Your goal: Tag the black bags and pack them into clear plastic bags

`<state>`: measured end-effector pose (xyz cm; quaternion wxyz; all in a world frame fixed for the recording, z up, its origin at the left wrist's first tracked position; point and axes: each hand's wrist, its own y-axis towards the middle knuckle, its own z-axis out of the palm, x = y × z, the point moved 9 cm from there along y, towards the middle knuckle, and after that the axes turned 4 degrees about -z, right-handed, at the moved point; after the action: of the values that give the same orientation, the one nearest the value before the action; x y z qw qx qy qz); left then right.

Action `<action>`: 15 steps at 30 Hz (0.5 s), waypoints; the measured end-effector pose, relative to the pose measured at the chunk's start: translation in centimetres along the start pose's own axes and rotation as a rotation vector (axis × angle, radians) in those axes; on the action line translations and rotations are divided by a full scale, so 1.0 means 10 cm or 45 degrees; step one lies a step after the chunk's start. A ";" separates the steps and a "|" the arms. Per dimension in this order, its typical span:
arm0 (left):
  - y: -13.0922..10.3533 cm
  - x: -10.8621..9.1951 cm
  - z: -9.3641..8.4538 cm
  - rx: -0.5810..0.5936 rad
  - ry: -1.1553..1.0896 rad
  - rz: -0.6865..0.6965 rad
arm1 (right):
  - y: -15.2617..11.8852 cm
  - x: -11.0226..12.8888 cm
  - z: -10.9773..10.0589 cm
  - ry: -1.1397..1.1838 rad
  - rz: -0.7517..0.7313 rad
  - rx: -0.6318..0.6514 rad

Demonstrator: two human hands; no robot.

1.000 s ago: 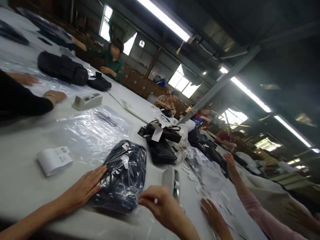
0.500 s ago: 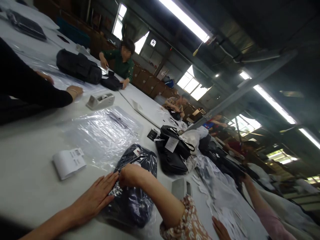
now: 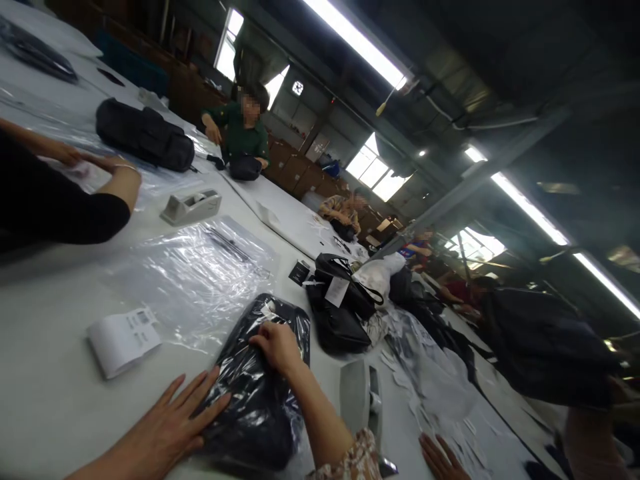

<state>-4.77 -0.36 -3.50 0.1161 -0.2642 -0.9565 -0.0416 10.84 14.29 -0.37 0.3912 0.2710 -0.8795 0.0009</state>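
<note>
A black bag in clear plastic wrap lies on the table in front of me. My left hand rests flat at the wrap's left edge, fingers spread. Over the upper part of the wrapped bag, my right hand is closed with its fingertips pinched on the plastic, close to a small white label. Left of them is a folded white paper stack. Flat clear plastic bags are spread beyond it.
Tape dispensers stand at the back left and right. Black bags with a white tag lie right of centre. A person's black sleeve reaches in from the left. At right, a person holds a dark bag; another hand shows below.
My right hand has shifted up and right over the wrapped bag. My left hand's fingers are more spread. At right, a large dark bag has come up into view. The black-sleeved arm has moved left.
</note>
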 end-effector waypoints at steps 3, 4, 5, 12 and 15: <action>-0.06 0.10 -0.06 -0.121 -0.235 -0.099 | -0.36 -0.13 -0.30 -0.021 0.076 -0.264; -0.07 0.19 -0.05 -0.148 -0.385 -0.208 | -0.56 -0.19 -0.41 -0.021 0.094 -0.338; -0.08 0.30 -0.01 -0.154 -0.547 -0.350 | -0.79 -0.28 -0.52 -0.020 0.112 -0.402; 0.37 0.15 0.15 0.328 -1.572 -0.721 | -3.41 -1.75 -1.84 0.056 0.117 -1.256; 0.69 -0.34 -0.35 0.504 -2.089 -0.596 | -4.07 -2.22 -2.22 0.002 0.369 -1.732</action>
<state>2.36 3.38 -0.83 -0.5764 0.0172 -0.7577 0.3056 57.69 -5.16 -8.78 0.4705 -0.1545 -0.7118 -0.4980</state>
